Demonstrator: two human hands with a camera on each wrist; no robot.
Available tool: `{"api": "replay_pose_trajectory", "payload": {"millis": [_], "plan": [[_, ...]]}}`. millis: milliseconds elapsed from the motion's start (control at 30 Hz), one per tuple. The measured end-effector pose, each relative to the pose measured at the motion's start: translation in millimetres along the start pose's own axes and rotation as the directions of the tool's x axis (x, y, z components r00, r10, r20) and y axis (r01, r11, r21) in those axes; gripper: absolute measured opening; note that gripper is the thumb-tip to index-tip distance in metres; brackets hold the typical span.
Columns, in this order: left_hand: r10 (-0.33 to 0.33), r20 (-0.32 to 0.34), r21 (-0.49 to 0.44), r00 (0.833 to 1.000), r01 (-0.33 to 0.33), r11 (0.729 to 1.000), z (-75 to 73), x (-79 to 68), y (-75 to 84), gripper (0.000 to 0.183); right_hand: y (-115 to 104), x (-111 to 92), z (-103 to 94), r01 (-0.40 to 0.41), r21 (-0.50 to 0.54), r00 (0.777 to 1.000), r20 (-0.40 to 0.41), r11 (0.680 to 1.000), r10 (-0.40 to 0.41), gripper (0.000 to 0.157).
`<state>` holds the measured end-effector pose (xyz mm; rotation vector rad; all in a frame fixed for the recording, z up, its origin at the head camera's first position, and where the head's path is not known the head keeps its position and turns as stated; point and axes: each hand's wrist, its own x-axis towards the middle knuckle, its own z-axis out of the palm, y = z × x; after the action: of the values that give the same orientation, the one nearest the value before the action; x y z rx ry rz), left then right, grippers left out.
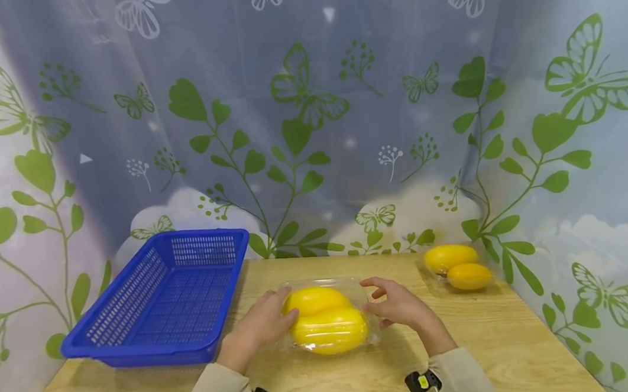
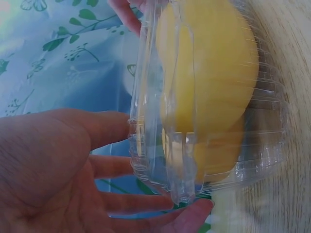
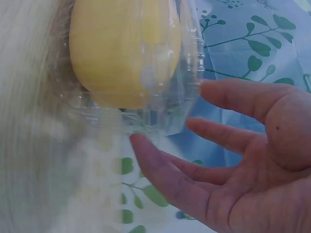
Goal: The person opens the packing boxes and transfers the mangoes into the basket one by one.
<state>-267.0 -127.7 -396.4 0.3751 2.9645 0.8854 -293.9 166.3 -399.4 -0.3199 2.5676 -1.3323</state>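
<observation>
A clear plastic clamshell box [image 1: 329, 284] holding two smooth yellow fruits [image 1: 329, 331], which look like mangoes, is at the middle of the wooden table. At its left end is my left hand [image 1: 259, 323]. The left thumb [image 2: 109, 127] touches the box's edge, and the fingers spread along that end. My right hand [image 1: 399, 304] is at the opposite end, fingers loosely spread and tips right at the box's edge. In the right wrist view, its palm [image 3: 252, 199] faces the box with nothing held in it.
A blue plastic basket [image 1: 226, 301] with slotted sides stands on the left of the table. Two more yellow fruits [image 1: 450, 258] in clear packaging lie at the back right. Behind the table [image 1: 518, 333] hangs a curtain [image 1: 369, 33] printed with leaves and butterflies.
</observation>
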Motion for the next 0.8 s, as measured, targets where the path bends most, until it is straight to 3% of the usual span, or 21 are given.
{"api": "replay_pose_trajectory", "payload": {"millis": [133, 233, 400, 567, 800], "plan": [[-0.001, 0.003, 0.005, 1.0, 0.001, 1.0, -2.5, -0.6, 1.2, 0.059, -9.0, -4.4, -1.9, 0.059, -0.152, 0.998, 0.007, 0.987, -0.059, 0.056], [0.003, 0.011, 0.011, 1.0, -0.003, 1.0, -3.0, -0.5, 0.9, 0.062, -17.1, -9.9, -3.0, 0.122, -0.243, 0.992, 0.062, 0.962, -0.11, 0.061], [0.013, 0.029, 0.013, 0.999, -0.014, 1.0, -3.4, -1.1, 0.7, 0.071, -27.2, -18.8, 1.9, 0.175, -0.312, 0.98, 0.148, 0.934, -0.134, 0.074], [0.025, 0.042, 0.012, 0.999, -0.026, 1.0, -3.4, -2.1, 2.4, 0.081, -31.5, -20.4, 9.8, 0.172, -0.367, 0.983, 0.124, 0.914, -0.135, 0.079], [0.043, 0.058, 0.011, 0.997, -0.043, 0.999, -1.9, -2.4, 2.0, 0.095, -28.8, -19.4, 13.4, 0.16, -0.392, 0.987, 0.067, 0.906, -0.145, 0.072]]}}
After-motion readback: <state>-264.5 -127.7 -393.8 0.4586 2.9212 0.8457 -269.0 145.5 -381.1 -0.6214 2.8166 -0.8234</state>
